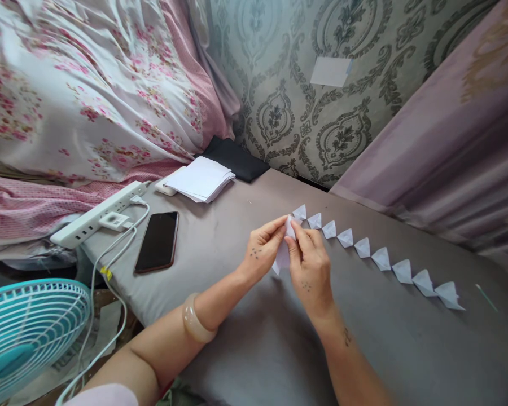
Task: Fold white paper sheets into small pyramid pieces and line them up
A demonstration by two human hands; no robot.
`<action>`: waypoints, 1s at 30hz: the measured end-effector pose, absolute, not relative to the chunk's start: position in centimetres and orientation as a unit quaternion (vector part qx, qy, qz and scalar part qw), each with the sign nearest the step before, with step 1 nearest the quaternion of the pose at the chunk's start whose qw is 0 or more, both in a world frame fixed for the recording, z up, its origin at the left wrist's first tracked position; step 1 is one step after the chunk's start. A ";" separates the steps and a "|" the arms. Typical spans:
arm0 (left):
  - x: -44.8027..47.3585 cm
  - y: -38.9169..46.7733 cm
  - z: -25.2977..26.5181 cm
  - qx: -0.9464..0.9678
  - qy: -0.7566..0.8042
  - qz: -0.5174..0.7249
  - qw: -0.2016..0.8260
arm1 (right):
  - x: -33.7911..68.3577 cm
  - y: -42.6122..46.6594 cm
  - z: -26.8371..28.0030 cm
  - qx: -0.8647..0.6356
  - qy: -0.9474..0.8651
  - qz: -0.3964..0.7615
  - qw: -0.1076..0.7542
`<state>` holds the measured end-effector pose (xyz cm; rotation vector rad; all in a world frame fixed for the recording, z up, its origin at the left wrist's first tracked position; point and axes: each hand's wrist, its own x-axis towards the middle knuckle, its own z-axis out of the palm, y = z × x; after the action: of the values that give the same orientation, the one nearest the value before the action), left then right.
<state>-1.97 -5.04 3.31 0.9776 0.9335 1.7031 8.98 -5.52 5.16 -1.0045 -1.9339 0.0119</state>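
Folded paper (pixel 282 257) is being pinched by the left hand (pixel 260 254) and right hand (pixel 311 266) above the grey cover (pixel 215 242), left of the paper points (pixel 362 248) — presumably light and easily creased, gentle holds along its folds being needed.

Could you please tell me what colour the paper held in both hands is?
The held paper is white, showing best in the head view.
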 end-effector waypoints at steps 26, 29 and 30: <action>-1.4 -6.4 2.9 0.552 0.388 0.668 0.314 | 8.3 -6.3 5.9 -0.454 -0.689 -0.018 0.565; -1.5 -6.4 2.9 0.563 0.390 0.663 0.302 | 8.3 -6.4 6.1 -0.453 -0.689 -0.016 0.566; -1.5 -6.4 2.8 0.567 0.391 0.661 0.298 | 8.2 -6.5 6.2 -0.452 -0.688 -0.013 0.567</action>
<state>-1.52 -6.42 2.83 1.5065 1.0386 1.7559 8.24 -6.46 6.18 -1.0633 -1.6178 -0.0303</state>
